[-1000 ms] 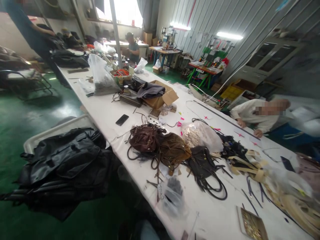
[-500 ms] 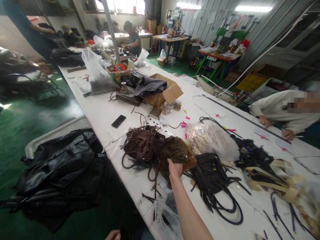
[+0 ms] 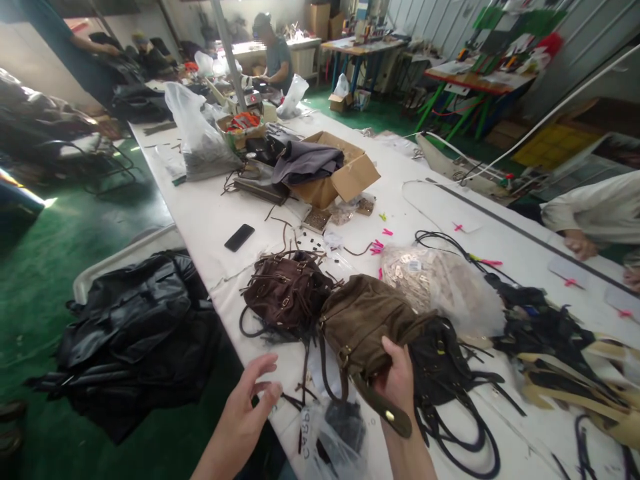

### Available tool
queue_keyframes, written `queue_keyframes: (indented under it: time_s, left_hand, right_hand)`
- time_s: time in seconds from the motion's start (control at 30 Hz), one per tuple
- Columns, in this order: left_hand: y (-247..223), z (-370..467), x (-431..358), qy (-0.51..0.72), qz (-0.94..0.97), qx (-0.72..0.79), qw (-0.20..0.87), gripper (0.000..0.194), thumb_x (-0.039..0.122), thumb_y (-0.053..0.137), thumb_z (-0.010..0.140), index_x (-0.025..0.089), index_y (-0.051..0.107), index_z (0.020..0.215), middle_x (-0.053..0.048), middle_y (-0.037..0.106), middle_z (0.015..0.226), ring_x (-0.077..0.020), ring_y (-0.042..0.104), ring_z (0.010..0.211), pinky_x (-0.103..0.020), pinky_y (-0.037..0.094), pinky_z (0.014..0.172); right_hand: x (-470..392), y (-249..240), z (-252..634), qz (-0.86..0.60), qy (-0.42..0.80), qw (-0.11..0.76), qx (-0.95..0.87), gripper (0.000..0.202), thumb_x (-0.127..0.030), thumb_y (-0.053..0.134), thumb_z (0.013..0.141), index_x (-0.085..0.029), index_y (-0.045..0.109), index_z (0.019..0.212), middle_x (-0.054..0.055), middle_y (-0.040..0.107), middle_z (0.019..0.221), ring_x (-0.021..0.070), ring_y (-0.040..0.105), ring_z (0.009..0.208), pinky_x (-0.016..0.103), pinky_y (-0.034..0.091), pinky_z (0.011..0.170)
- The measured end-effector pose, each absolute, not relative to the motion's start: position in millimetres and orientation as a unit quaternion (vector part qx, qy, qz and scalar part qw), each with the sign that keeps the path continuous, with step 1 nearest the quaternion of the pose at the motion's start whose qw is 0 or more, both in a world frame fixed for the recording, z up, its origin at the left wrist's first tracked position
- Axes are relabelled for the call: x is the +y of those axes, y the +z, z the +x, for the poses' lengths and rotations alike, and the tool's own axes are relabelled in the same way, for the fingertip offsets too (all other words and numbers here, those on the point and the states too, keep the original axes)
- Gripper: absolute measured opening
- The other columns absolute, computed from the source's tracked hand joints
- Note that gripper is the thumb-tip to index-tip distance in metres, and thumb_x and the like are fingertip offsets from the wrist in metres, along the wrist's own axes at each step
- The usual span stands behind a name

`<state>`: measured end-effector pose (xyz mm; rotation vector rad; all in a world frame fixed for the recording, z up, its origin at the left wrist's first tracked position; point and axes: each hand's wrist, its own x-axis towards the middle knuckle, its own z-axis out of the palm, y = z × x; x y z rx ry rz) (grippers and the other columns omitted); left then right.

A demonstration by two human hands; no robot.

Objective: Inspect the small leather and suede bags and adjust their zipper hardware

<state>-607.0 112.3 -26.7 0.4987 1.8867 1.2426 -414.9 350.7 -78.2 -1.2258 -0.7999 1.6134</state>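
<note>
Head camera view: nearest, my left hand (image 3: 245, 407) holds its fingers apart, and my right hand (image 3: 399, 373) is clamped on one olive-brown bag (image 3: 370, 320), which is over the white table (image 3: 200, 223) between one dark brown bag (image 3: 287, 290) and one black bag (image 3: 440, 357). Farther along this table, I count one phone (image 3: 239, 237) and one opened cardboard box (image 3: 357, 179). Beyond, on the green floor (image 3: 137, 193), stand two machine tables (image 3: 483, 79), and one seated person (image 3: 277, 60) works.
</note>
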Motion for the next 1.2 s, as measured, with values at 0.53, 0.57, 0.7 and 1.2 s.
queue_keyframes:
  time_s: [0.53,0.57,0.7,1.2]
  left_hand:
    - [7.1,-628.1,132.4,0.713,-0.189,0.489,0.465,0.061,0.045,0.085,0.090,0.020,0.069,0.143,-0.014,0.079,0.133,-0.0404,0.071,0.131,-0.056,0.060,0.116]
    - [9.1,-632.6,131.4,0.715,-0.203,0.470,0.476,0.057,0.046,0.082,0.091,0.017,0.071,0.139,-0.015,0.080,0.130,-0.0413,0.072,0.129,-0.057,0.061,0.114]
    - [3.9,-636.3,133.3,0.727,-0.204,0.457,0.470,0.055,0.054,0.075,0.094,0.016,0.074,0.135,-0.016,0.081,0.127,-0.0420,0.075,0.124,-0.057,0.065,0.107]
    - [-14.0,-623.0,111.8,0.711,-0.169,0.421,0.537,0.086,0.086,0.067,0.087,0.015,0.073,0.134,-0.020,0.081,0.122,-0.0432,0.077,0.116,-0.060,0.067,0.100]
  right_hand:
    - [282.9,-39.3,-416.1,-0.369,0.481,0.310,-0.732,0.037,-0.034,0.076,0.096,-0.033,0.074,0.133,0.011,0.069,0.149,0.0302,0.063,0.141,0.058,0.048,0.125]
    - [294.5,-51.4,-412.3,-0.415,0.487,0.303,-0.706,0.052,-0.043,0.081,0.092,-0.031,0.070,0.141,0.013,0.064,0.155,0.0337,0.057,0.147,0.063,0.041,0.129]
    - [314.4,-83.5,-416.5,-0.312,0.770,0.160,-0.534,0.095,-0.078,0.077,0.083,-0.024,0.055,0.158,0.018,0.055,0.165,0.0366,0.052,0.153,0.061,0.039,0.131]
    - [260.5,-79.4,-421.1,-0.409,0.847,0.187,-0.284,0.063,-0.048,0.095,0.075,-0.020,0.075,0.128,0.013,0.083,0.117,0.0325,0.079,0.109,0.051,0.065,0.100]
